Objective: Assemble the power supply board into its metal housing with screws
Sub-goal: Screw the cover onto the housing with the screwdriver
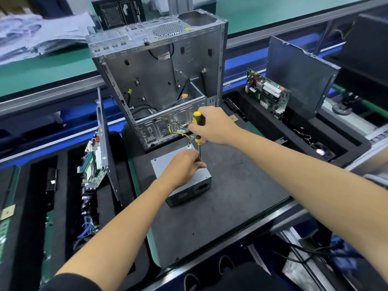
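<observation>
Power supply housing (182,181), a grey metal box with a vented near face, sits at the centre of the dark mat (231,196) on the surface. The left hand (184,164) rests on its top, fingers curled and pinching the screwdriver (198,131) shaft near the tip. The right hand (212,126), at 12 o'clock from the left, has its grip clenched round the yellow-and-black handle, holding the tool upright over the box's far right corner. An open computer case (159,76) stands at 12 o'clock behind the box. Circuit boards (266,93) lean in trays at 2 o'clock and 9 o'clock.
</observation>
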